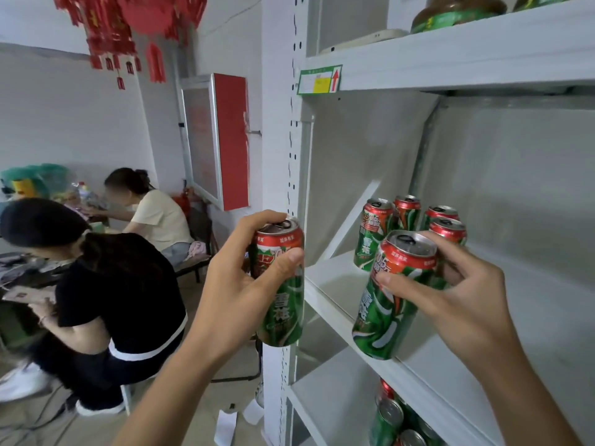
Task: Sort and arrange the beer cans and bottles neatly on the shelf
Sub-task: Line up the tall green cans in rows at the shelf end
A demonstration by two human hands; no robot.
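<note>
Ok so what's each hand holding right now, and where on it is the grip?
Left hand grips a green and red beer can round its upper half, off the shelf. Right hand holds another can near its top, at the shelf's front edge.

The white metal shelf unit (450, 53) has perforated uprights and several boards. On the middle board (335, 281), four green-and-red beer cans (373, 233) stand upright in a cluster near the back, toward the left end. A fifth can (391, 297) is tilted at the front edge. The board below (325, 397) carries more cans (388, 420). The top board bears a brown jar (457, 9) and a flat white object (363, 40).
</note>
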